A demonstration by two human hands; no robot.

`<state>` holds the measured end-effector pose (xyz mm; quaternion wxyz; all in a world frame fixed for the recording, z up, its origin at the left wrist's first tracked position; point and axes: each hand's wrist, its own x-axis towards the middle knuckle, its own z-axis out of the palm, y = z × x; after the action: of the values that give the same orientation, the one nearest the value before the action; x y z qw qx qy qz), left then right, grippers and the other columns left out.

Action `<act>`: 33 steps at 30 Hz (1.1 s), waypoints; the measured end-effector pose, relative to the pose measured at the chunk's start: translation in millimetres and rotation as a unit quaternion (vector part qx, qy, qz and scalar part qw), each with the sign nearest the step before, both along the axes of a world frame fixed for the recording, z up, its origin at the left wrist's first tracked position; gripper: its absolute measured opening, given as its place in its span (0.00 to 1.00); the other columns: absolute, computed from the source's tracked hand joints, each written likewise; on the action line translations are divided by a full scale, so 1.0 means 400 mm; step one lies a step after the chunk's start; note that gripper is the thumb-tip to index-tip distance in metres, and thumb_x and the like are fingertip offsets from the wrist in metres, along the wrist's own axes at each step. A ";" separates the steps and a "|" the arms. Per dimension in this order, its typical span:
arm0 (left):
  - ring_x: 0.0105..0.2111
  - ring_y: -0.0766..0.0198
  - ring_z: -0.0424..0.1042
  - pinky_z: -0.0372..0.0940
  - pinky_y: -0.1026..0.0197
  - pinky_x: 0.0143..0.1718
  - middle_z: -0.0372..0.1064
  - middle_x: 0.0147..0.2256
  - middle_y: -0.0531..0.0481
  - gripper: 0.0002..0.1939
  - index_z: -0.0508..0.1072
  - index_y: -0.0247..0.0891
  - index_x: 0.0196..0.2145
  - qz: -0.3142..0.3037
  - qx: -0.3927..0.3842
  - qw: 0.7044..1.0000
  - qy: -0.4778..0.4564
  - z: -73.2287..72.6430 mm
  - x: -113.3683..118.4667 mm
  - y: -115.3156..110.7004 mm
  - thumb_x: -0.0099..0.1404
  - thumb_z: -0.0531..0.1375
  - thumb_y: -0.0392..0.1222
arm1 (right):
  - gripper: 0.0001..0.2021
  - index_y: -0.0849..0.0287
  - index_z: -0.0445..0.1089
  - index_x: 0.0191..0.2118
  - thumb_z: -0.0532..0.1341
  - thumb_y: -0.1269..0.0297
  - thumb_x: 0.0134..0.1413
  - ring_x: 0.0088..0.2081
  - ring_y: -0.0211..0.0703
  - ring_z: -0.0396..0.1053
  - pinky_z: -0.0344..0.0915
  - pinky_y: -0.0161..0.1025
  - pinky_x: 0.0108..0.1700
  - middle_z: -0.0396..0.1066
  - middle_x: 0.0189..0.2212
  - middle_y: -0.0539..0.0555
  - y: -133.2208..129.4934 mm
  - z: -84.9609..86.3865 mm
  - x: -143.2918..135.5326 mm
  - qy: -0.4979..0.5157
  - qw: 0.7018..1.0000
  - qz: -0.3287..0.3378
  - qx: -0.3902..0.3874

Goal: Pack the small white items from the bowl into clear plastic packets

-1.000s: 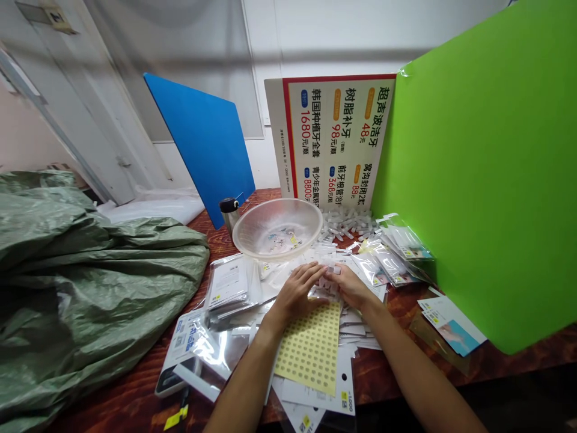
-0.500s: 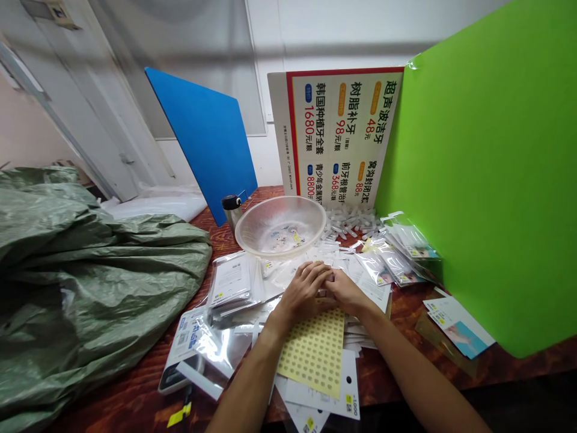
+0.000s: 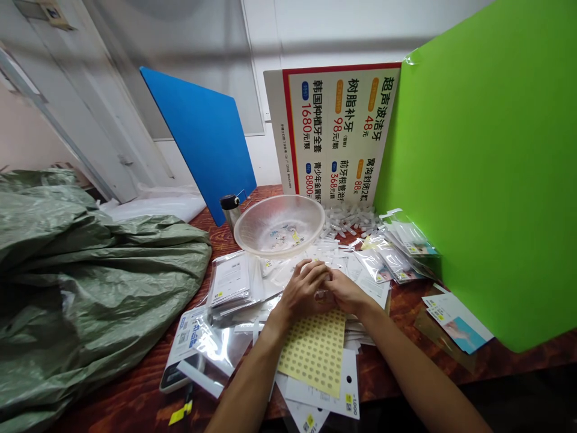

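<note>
My left hand (image 3: 305, 291) and my right hand (image 3: 343, 290) meet above the papers at the middle of the table, fingers curled together. Something small and clear seems to be between them, too hidden to make out. Just below the hands lies a yellow sheet (image 3: 314, 355) covered in rows of small round stickers. White printed cards (image 3: 350, 385) stick out from under it. Left of my hands is a stack of cards in clear bags (image 3: 231, 280).
Behind the hands stand a translucent bowl (image 3: 252, 237) and a dark-lidded metal flask (image 3: 231, 211). Small clear pieces (image 3: 349, 219) and bagged cards (image 3: 408, 237) lie to the right. Blue (image 3: 202, 138) and green (image 3: 478, 180) boards stand upright. Green sheeting (image 3: 99, 282) covers the left.
The fingers of both hands have shifted slightly while staying together in the same place. The whole view has moved a little; the objects on the table lie as before.
</note>
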<state>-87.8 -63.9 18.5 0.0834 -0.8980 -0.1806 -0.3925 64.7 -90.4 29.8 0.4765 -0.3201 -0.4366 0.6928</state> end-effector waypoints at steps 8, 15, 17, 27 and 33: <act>0.62 0.39 0.60 0.61 0.40 0.59 0.53 0.64 0.29 0.58 0.41 0.39 0.71 0.093 -0.099 0.990 -0.025 -0.014 -0.029 0.023 0.56 0.69 0.60 | 0.24 0.62 0.75 0.43 0.76 0.55 0.42 0.38 0.48 0.77 0.72 0.43 0.41 0.78 0.39 0.59 0.000 0.013 0.043 -0.002 0.999 0.022 -0.030; 0.57 0.45 0.67 0.59 0.43 0.60 0.66 0.57 0.36 0.44 0.56 0.41 0.63 0.058 -0.073 0.996 -0.005 -0.019 -0.028 0.026 0.56 0.71 0.55 | 0.22 0.61 0.76 0.39 0.77 0.57 0.39 0.37 0.46 0.76 0.72 0.42 0.41 0.77 0.35 0.55 0.004 0.000 0.030 -0.002 0.999 0.017 0.030; 0.56 0.47 0.69 0.59 0.44 0.60 0.69 0.55 0.37 0.40 0.59 0.40 0.61 0.055 -0.065 0.996 -0.008 -0.017 -0.026 0.024 0.58 0.69 0.55 | 0.22 0.62 0.76 0.40 0.77 0.57 0.39 0.38 0.47 0.76 0.71 0.44 0.43 0.77 0.35 0.55 0.004 0.001 0.032 0.002 0.999 0.029 0.034; 0.50 0.50 0.74 0.58 0.45 0.60 0.75 0.50 0.40 0.31 0.69 0.38 0.53 0.063 -0.034 0.997 0.016 0.013 -0.031 0.012 0.56 0.68 0.55 | 0.23 0.63 0.76 0.39 0.77 0.55 0.39 0.36 0.46 0.76 0.69 0.40 0.40 0.77 0.35 0.56 0.002 -0.003 0.035 -0.019 0.998 0.066 0.007; 0.50 0.51 0.74 0.56 0.44 0.61 0.76 0.50 0.42 0.30 0.70 0.38 0.52 0.071 -0.033 0.997 0.001 0.019 -0.026 0.005 0.54 0.68 0.51 | 0.22 0.64 0.77 0.41 0.76 0.56 0.42 0.38 0.46 0.76 0.69 0.42 0.44 0.78 0.35 0.57 0.010 -0.012 0.042 -0.007 0.997 0.077 0.016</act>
<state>-98.2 -61.9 26.2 0.0812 -0.8854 -0.2570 -0.3788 81.6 -86.4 24.9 0.4241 -0.2828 -0.4739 0.7180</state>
